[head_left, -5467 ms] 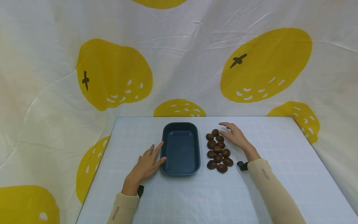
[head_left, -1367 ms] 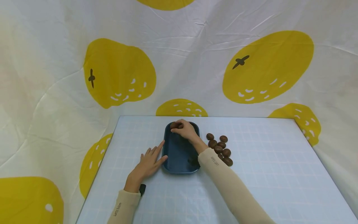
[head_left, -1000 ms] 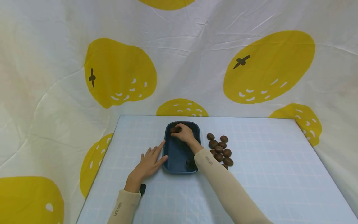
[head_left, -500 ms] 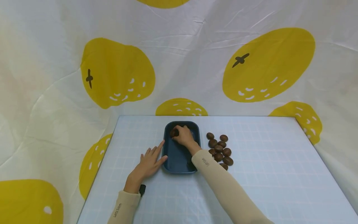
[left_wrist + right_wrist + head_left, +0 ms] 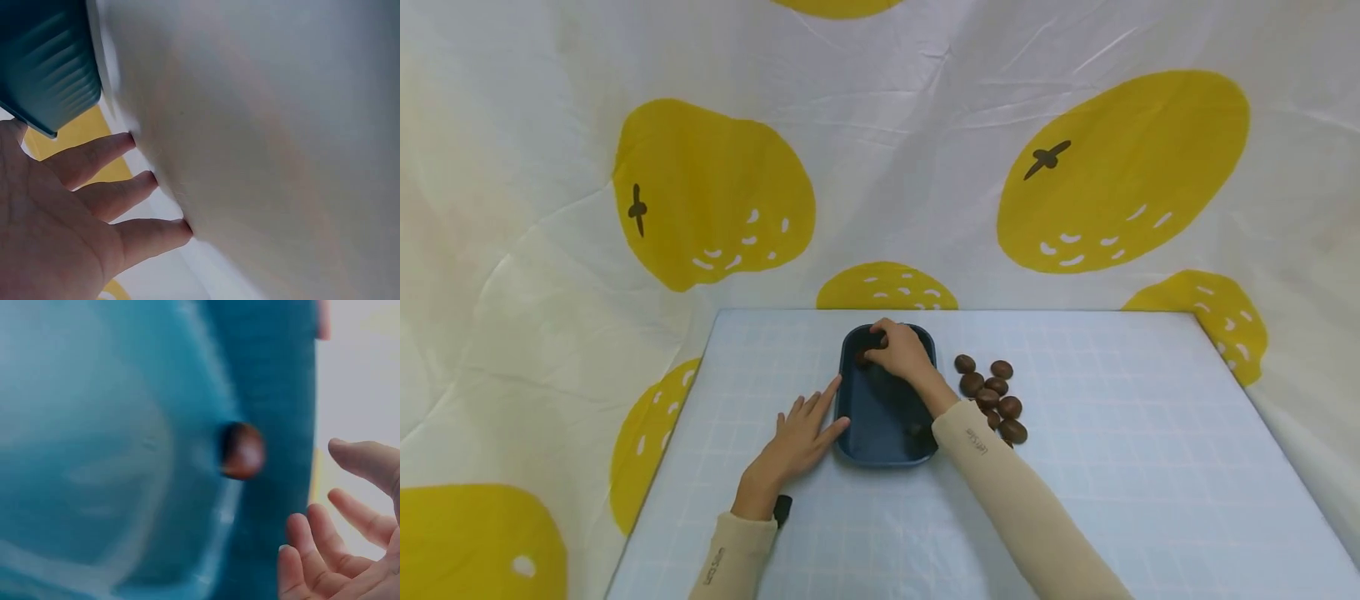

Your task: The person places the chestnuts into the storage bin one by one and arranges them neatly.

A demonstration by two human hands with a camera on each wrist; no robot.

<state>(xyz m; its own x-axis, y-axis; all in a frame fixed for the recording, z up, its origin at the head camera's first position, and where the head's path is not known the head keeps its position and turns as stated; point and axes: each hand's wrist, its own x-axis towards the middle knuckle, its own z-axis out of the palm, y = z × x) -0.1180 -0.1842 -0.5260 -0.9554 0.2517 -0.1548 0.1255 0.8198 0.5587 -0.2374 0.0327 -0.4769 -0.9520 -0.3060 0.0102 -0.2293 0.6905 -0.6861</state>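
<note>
In the head view my right hand (image 5: 901, 350) is over the far end of a dark blue rectangular tray (image 5: 880, 457). Its fingers are spread and hold nothing in the right wrist view. One shiny brown chestnut (image 5: 245, 451) lies in the tray against its inner wall, apart from the fingertips; the same chestnut (image 5: 861, 358) shows beside my thumb from above. My left hand (image 5: 797, 437) lies flat at the tray's left side, index finger and thumb at the rim. In the left wrist view its other fingertips (image 5: 128, 140) rest on the tabletop, fingers straight.
Right of the tray, several more chestnuts (image 5: 988, 399) lie in a loose cluster, partly hidden by the right sleeve. A pale checked cloth covers the table (image 5: 1150, 467). Behind it hangs a white curtain (image 5: 910, 208) printed with yellow fruit.
The right hand has moved from beside the cluster to the tray, bringing a chestnut. Half a second ago it held that chestnut; now it has let go and lifted slightly. The left hand stays.
</note>
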